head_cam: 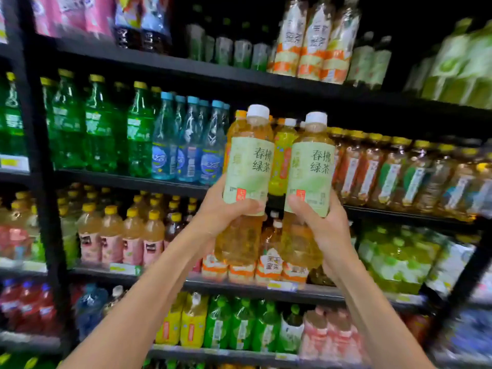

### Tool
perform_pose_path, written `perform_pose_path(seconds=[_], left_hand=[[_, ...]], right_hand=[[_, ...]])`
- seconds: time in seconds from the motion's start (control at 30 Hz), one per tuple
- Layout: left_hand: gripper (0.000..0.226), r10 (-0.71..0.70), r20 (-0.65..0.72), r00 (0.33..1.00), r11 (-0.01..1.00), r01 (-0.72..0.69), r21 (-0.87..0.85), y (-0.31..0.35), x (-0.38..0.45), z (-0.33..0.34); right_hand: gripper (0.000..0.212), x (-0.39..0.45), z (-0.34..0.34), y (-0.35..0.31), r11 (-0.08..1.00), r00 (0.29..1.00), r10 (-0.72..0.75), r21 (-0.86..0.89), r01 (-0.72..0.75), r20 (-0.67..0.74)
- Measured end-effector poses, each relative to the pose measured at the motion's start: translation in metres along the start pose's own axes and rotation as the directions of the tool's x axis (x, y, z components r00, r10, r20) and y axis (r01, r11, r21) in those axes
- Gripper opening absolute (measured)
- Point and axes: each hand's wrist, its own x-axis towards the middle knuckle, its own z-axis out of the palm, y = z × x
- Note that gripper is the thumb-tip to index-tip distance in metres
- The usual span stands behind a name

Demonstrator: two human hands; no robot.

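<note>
Store drinks aisle, black shelving [159,65] filling the whole view, several tiers, all packed with bottles. Edges of the frame are blurred. Second tier from the top: green soda bottles [98,126] at left, blue-capped water bottles [189,141] next, a long row of amber tea bottles [399,177] at right. Top tier: tall bottles with orange-and-white labels [314,46]. Third tier left: yellow-capped bottles with pink labels [121,238].

Both bare forearms come up from the bottom edge. Each hand lifts one bottle in front of the second and third tiers, centre frame.

Left tea bottle [249,166]: upright, pale green label with Chinese print, amber liquid below. Right tea bottle [310,173]: same product, upright, just beside the first with a narrow gap. A yellow-labelled bottle [282,161] on the shelf shows through that gap.

Left hand [223,213] is wrapped round the left tea bottle at the label's lower edge, thumb across the front. Right hand [326,227] grips the right tea bottle at the same height, thumb on the label's lower left, fingers hidden behind.

White screw caps [257,111] top both held bottles, both on.
</note>
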Motion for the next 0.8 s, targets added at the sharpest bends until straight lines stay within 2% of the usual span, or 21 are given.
perform_pose_path(seconds=[0.1, 0.2, 0.47, 0.57, 0.8], left_hand=[[0.075, 0.032, 0.063, 0.998, 0.999, -0.034, 0.027, 0.005, 0.031, 0.046], [0.064, 0.099, 0.094, 0.991, 0.994, -0.102, 0.028, 0.006, 0.062, 0.089], [0.044, 0.215, 0.087, 0.973, 0.976, -0.218, 0.019, 0.011, 0.143, 0.187], [0.046, 0.246, 0.105, 0.964, 0.967, -0.251, 0.04, 0.016, 0.167, 0.217], [0.047, 0.275, 0.053, 0.96, 0.959, -0.278, 0.058, 0.037, 0.213, 0.267]], right_hand=[[0.059, 0.021, -0.044, -0.006, 0.999, 0.999, -0.036, -0.017, 0.036, -0.035], [0.063, 0.045, -0.082, -0.008, 0.995, 0.993, -0.101, -0.032, 0.1, -0.055], [0.045, 0.115, -0.178, -0.019, 0.97, 0.97, -0.232, -0.093, 0.225, -0.07], [0.046, 0.136, -0.208, -0.021, 0.962, 0.959, -0.268, -0.078, 0.261, -0.089], [0.042, 0.189, -0.265, -0.031, 0.952, 0.949, -0.305, -0.033, 0.303, -0.076]])
